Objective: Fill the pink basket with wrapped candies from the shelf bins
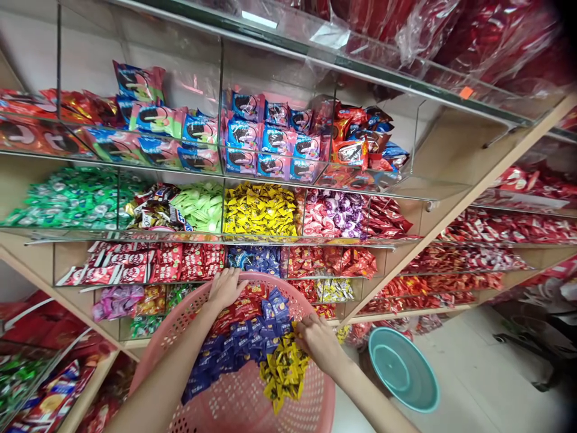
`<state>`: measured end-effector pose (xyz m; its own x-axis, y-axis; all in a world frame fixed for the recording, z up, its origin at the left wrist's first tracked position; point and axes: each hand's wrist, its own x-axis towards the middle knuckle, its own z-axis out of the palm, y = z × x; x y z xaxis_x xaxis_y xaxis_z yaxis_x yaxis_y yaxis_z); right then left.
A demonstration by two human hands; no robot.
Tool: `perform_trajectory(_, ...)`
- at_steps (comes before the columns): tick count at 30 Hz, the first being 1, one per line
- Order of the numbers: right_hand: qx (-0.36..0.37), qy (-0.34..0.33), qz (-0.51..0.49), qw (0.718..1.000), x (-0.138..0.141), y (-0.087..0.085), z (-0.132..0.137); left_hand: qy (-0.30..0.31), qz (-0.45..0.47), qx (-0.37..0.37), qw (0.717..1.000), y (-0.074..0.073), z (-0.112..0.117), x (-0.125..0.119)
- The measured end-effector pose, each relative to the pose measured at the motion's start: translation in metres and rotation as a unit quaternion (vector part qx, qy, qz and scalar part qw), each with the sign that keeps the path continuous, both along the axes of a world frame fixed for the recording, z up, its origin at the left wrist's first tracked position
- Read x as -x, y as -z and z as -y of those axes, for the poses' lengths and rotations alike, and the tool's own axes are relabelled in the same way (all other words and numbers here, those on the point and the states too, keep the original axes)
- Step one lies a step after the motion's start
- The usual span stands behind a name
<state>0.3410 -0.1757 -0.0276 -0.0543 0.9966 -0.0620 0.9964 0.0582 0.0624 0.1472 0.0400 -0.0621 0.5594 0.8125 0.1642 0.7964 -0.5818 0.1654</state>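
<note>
A pink perforated plastic basket [216,409] tilts in front of me, below the shelves. It holds blue-wrapped candies [243,340], red-wrapped candies [238,314] and a heap of yellow-wrapped candies [286,370]. My left hand [225,288] grips the basket's far rim, its fingers bent over the edge and partly hidden. On the right side of the basket, my right hand [318,340] has its fingers curled in at the top of the yellow heap. Yellow wrappers show at its fingertips; how many pieces it holds is hidden.
Glass-fronted shelves ahead hold yellow candies [259,209], green candies [81,198] and blue-pink cookie packs [270,135] in separate compartments. A glass shelf edge [360,60] runs overhead. A teal basin [403,370] stands on the floor at right. Red packets fill more shelves [509,228] beyond.
</note>
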Motion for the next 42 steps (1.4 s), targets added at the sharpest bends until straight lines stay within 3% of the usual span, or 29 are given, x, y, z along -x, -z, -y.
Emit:
perform_trajectory(5, -0.003, -0.003, -0.032, 0.999, 0.003, -0.016, -0.004, -0.002, 0.003, 0.005, 1.000, -0.001, 0.001, 0.000)
perform_trajectory(9, -0.087, -0.022, -0.064, 0.994, 0.006, -0.056, -0.028, -0.004, 0.012, 0.013, 1.000, 0.000, 0.001, 0.001)
perform_trajectory(14, -0.222, -0.038, -0.108, 0.968, 0.008, -0.122, -0.090, -0.004, 0.009, 0.007, 1.000, 0.002, 0.000, 0.001)
perform_trajectory(17, -0.268, -0.012, -0.133, 0.954, 0.007, -0.141, -0.138, 0.000, 0.007, -0.006, 1.000, 0.001, 0.001, 0.002)
perform_trajectory(21, -0.231, 0.079, -0.196, 0.950, 0.004, -0.138, -0.188, 0.003, 0.007, -0.015, 1.000, 0.001, 0.002, 0.003)
perform_trajectory(24, -0.209, 0.107, -0.228, 0.945, -0.001, -0.128, -0.205, 0.004, 0.010, -0.017, 1.000, 0.001, 0.001, 0.004)
perform_trajectory(34, -0.178, 0.175, -0.258, 0.933, -0.008, -0.124, -0.213, 0.000, 0.012, 0.005, 1.000, 0.002, 0.000, 0.002)
perform_trajectory(42, -0.226, 0.189, -0.241, 0.925, -0.005, -0.116, -0.209, -0.004, 0.007, -0.002, 1.000, 0.000, 0.002, 0.002)
